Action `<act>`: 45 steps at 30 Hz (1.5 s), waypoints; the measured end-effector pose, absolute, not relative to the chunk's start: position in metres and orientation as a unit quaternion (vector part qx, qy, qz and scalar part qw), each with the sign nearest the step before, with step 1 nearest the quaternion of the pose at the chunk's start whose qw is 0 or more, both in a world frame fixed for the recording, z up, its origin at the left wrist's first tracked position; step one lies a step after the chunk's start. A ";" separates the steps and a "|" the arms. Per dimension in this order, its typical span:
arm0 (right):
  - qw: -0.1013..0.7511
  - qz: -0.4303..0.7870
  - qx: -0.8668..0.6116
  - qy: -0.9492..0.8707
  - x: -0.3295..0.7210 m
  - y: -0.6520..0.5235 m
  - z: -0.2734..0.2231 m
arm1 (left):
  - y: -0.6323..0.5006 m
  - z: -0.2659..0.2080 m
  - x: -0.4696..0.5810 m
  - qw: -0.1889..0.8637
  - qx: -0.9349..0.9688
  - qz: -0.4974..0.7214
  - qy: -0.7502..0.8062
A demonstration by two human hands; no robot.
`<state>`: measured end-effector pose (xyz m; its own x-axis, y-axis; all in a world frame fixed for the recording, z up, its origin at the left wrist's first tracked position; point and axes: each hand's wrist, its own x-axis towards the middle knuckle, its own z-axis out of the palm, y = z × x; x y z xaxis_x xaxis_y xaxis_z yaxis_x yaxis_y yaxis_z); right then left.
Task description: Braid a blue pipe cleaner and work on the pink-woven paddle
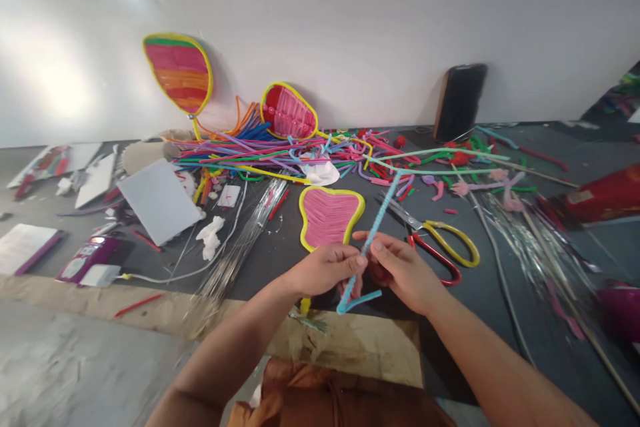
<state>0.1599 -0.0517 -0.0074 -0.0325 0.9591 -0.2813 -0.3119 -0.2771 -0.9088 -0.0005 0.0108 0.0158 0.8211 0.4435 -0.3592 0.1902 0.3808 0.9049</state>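
Note:
Between my two hands is a light-blue twisted pipe cleaner stem (381, 219), slanting up and away, its near end bent into a short hook. Pale green pipe cleaners (445, 153) spread sideways from its far end. My left hand (327, 268) pinches the stem low down between thumb and fingers. My right hand (403, 270) grips it just beside, thumb on top. Just beyond my left hand lies a pink wing-like shape edged in yellow pipe cleaner (331, 213). Scissors (425, 225) with yellow and red handles lie beside my right hand.
A heap of coloured pipe cleaners (240, 152) runs along the wall. Two yellow-edged shapes, a striped one (180, 73) and a pink one (289, 112), lean there. A phone (460, 102) stands at the back right. Silvery wires (245, 237), a white card (159, 201) and a cable lie left.

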 end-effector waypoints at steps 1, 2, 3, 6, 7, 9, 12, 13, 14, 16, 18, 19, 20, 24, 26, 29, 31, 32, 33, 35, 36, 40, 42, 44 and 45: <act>0.504 0.659 -0.471 -0.300 0.160 -0.051 -0.007 | 0.009 0.015 0.001 0.784 0.547 0.071 0.285; 0.519 0.665 -0.463 -0.271 0.161 -0.050 -0.006 | 0.008 0.014 0.002 0.793 0.532 0.072 0.290; 0.540 0.659 -0.461 -0.249 0.163 -0.049 -0.004 | 0.007 0.013 0.003 0.803 0.509 0.081 0.298; 0.612 0.607 -0.458 -0.216 0.174 -0.045 0.003 | 0.008 0.012 0.004 0.835 0.434 0.117 0.316; 0.630 0.593 -0.456 -0.210 0.178 -0.043 0.005 | 0.009 0.012 0.003 0.843 0.417 0.127 0.315; 0.650 0.580 -0.453 -0.192 0.184 -0.040 0.007 | 0.011 0.014 0.001 0.851 0.398 0.148 0.309; 0.656 0.579 -0.457 -0.159 0.187 -0.038 0.008 | 0.012 0.016 -0.001 0.839 0.418 0.173 0.301; 0.657 0.578 -0.460 -0.151 0.186 -0.038 0.008 | 0.012 0.017 -0.002 0.828 0.437 0.180 0.302; 0.658 0.577 -0.463 -0.143 0.185 -0.038 0.008 | 0.012 0.018 -0.002 0.814 0.458 0.185 0.305; 0.661 0.576 -0.464 -0.128 0.183 -0.038 0.008 | 0.011 0.020 -0.002 0.779 0.509 0.193 0.309; 0.663 0.579 -0.460 -0.114 0.181 -0.038 0.008 | 0.010 0.021 -0.002 0.737 0.568 0.198 0.309; 0.664 0.581 -0.458 -0.110 0.181 -0.038 0.008 | 0.009 0.021 -0.002 0.713 0.597 0.202 0.307; 0.664 0.584 -0.455 -0.108 0.180 -0.038 0.008 | 0.009 0.022 -0.002 0.690 0.622 0.207 0.307; 0.664 0.591 -0.445 -0.109 0.179 -0.039 0.007 | 0.009 0.022 -0.003 0.661 0.652 0.214 0.302; 0.665 0.592 -0.441 -0.113 0.179 -0.039 0.007 | 0.009 0.023 -0.003 0.675 0.641 0.213 0.296; 0.666 0.589 -0.441 -0.124 0.178 -0.040 0.007 | 0.009 0.023 -0.002 0.684 0.632 0.215 0.294; 0.664 0.593 -0.440 -0.121 0.179 -0.040 0.007 | 0.009 0.024 -0.002 0.682 0.632 0.215 0.298; 0.663 0.596 -0.438 -0.118 0.180 -0.039 0.006 | 0.010 0.024 -0.002 0.683 0.632 0.211 0.300; 0.663 0.598 -0.435 -0.115 0.181 -0.039 0.006 | 0.010 0.024 -0.002 0.687 0.629 0.205 0.301; 0.664 0.601 -0.429 -0.115 0.183 -0.039 0.006 | 0.012 0.024 -0.001 0.696 0.619 0.201 0.304; 0.661 0.603 -0.429 -0.122 0.184 -0.039 0.006 | 0.013 0.024 -0.001 0.698 0.613 0.205 0.308; 0.619 0.612 -0.461 -0.174 0.182 -0.042 0.004 | 0.015 0.018 0.000 0.701 0.597 0.205 0.332; 0.590 0.607 -0.488 -0.212 0.178 -0.044 0.001 | 0.013 0.015 0.000 0.721 0.586 0.155 0.335; 0.567 0.606 -0.500 -0.248 0.175 -0.045 -0.001 | 0.012 0.012 0.000 0.740 0.573 0.107 0.336; 0.563 0.604 -0.499 -0.263 0.174 -0.046 -0.002 | 0.011 0.012 0.000 0.747 0.567 0.092 0.336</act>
